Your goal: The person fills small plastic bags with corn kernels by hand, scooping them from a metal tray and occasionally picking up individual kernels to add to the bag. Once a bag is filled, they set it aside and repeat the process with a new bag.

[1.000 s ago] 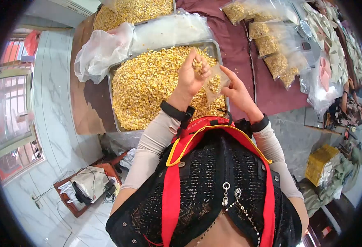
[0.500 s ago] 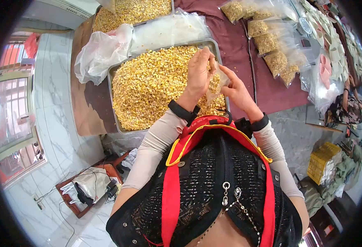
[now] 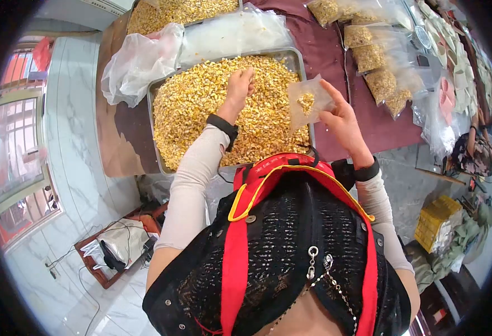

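A small clear plastic bag [image 3: 314,115] with a few yellow corn pieces [image 3: 306,102] inside hangs over the right rim of the metal tray [image 3: 298,61]. My right hand [image 3: 342,120] pinches it at its right edge, thumb below and index finger above. My left hand [image 3: 239,89] is over the heap of dried corn pieces [image 3: 201,120] in the tray, its fingers curled inward. What those fingers hold, if anything, is hidden.
Filled clear bags [image 3: 369,57] lie at the right back of the maroon-covered table [image 3: 335,137]. Flat plastic bags [image 3: 232,33] and a crumpled plastic bag [image 3: 139,64] lie behind the tray. Beyond is a second tray of corn [image 3: 178,14]. Another person's arm [image 3: 472,137] shows far right.
My left hand has left the bag and moved left over the corn heap. My right hand has shifted right with the bag, which now shows flatter with corn pieces inside.
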### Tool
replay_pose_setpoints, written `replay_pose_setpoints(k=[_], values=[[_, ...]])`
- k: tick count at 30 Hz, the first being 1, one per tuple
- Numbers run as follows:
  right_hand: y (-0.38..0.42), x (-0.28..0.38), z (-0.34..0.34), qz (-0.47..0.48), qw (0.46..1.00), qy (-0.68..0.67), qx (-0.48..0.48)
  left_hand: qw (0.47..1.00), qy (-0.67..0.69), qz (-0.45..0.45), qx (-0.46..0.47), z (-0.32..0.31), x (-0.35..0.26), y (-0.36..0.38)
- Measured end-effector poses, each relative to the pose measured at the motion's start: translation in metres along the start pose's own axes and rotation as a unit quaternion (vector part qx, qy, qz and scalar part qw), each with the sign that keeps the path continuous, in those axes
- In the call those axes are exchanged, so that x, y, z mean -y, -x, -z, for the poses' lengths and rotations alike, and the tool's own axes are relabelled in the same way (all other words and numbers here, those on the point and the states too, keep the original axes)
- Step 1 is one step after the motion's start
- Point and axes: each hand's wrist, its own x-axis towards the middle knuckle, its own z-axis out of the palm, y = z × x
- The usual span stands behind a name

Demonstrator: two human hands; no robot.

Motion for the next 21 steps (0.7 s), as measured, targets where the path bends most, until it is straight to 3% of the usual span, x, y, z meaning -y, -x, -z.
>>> replay_pose_setpoints(k=[1, 2, 3, 4, 6, 8, 9, 11, 15, 17, 21], values=[[0.000, -0.001, 0.003, 0.000, 1.000, 0.007, 0.001, 0.979, -0.200, 0.022, -0.026, 0.012, 0.014, -0.004], [-0.001, -0.003, 0.005, -0.002, 1.000, 0.008, 0.001, 0.979, -0.199, 0.023, -0.026, 0.024, 0.028, -0.006], [-0.002, -0.004, 0.008, -0.015, 1.000, 0.005, 0.005, 0.911, -0.400, -0.099, 0.011, 0.035, 0.043, -0.008], [-0.002, -0.006, 0.009, -0.030, 1.000, 0.002, 0.009, 0.788, -0.575, -0.215, 0.049, 0.042, 0.057, -0.007], [-0.003, -0.008, 0.009, -0.016, 1.000, -0.001, 0.002, 0.779, -0.587, -0.210, 0.068, 0.044, 0.080, -0.001], [-0.005, -0.009, 0.008, -0.001, 1.000, -0.004, -0.004, 0.561, -0.748, -0.269, 0.231, 0.039, 0.093, 0.005], [-0.005, -0.010, 0.010, -0.004, 1.000, 0.006, -0.002, 0.562, -0.747, -0.269, 0.231, 0.031, 0.093, 0.016], [-0.005, -0.009, 0.009, -0.010, 1.000, 0.019, 0.000, 0.599, -0.672, -0.408, 0.151, 0.014, 0.085, 0.041], [-0.006, -0.006, 0.008, -0.016, 1.000, -0.002, 0.005, 0.613, -0.684, -0.340, 0.201, 0.017, 0.085, 0.029], [-0.007, -0.008, 0.010, -0.018, 1.000, 0.001, 0.009, 0.658, -0.691, -0.233, 0.186, 0.017, 0.084, 0.017], [-0.006, -0.015, 0.014, -0.039, 0.999, 0.014, 0.011, 0.677, -0.672, -0.272, 0.125, 0.007, 0.069, -0.001]])
